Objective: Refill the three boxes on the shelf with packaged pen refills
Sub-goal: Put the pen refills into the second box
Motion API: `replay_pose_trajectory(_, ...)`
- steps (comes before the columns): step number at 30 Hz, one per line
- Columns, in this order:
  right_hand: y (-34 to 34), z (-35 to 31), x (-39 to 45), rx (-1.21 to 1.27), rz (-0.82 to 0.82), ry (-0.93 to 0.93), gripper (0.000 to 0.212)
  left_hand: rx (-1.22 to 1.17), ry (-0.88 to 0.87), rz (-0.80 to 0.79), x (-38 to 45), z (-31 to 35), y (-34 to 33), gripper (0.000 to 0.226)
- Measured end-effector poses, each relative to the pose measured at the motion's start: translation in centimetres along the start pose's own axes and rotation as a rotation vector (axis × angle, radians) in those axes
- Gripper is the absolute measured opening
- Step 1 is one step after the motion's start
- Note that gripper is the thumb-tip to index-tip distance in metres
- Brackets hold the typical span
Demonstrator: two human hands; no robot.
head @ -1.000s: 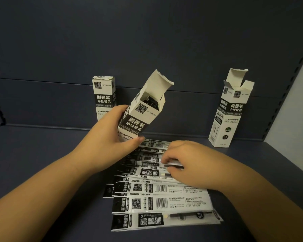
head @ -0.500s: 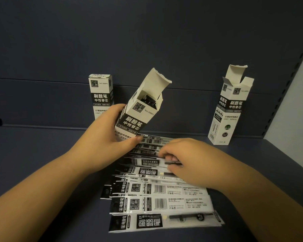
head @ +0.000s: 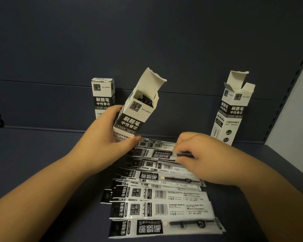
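Refilling under way: left hand (head: 110, 137) gripping tilted open box (head: 136, 110) mid-shelf near back edge, right hand (head: 199, 154) pinching packaged refill (head: 157, 153) off spread; next, probably lifting and threading into box mouth.

We can read "NO.50091" and 刷题笔 中性替芯 on the tilted middle box (head: 136, 110) and the far left box (head: 103, 96); "0.5" on the right box (head: 232, 110) and nearest refill packet (head: 164, 227).
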State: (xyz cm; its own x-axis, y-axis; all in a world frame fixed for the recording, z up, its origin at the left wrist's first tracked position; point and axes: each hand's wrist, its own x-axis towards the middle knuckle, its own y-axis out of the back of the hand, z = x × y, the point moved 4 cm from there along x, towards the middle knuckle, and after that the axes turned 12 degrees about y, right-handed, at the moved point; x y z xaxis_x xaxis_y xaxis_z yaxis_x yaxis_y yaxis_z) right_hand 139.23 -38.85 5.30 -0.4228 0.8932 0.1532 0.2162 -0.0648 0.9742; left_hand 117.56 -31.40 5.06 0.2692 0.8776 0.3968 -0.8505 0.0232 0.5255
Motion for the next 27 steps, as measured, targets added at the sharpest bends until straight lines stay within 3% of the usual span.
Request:
replay_pose_trajectory(6,2.6,-0.3,-0.6,0.244,0.290,0.004,0.016,-0.014,-0.003,-0.012,0.1,-0.2,-0.1,0.058)
replay_pose_trajectory(10,3.3,-0.6,-0.9,0.791,0.610,-0.030,0.014,0.015,-0.011,-0.004,0.1,-0.2,-0.1,0.059)
replay_pose_trajectory(16,3.1,-0.6,-0.7,1.268,0.720,-0.054,0.025,0.015,-0.025,-0.017,0.0,-0.1,-0.1,0.058)
replay_pose_trajectory(23,3.7,-1.7,-1.1,1.421,0.894,0.042,0.029,0.032,-0.060,-0.064,-0.2,0.1,-0.5,0.064)
replay_pose_trajectory(27,3.8,-2.0,-1.3,1.460,1.042,0.038,0.014,0.059,-0.066,-0.088,-0.2,-0.1,-0.8,0.063)
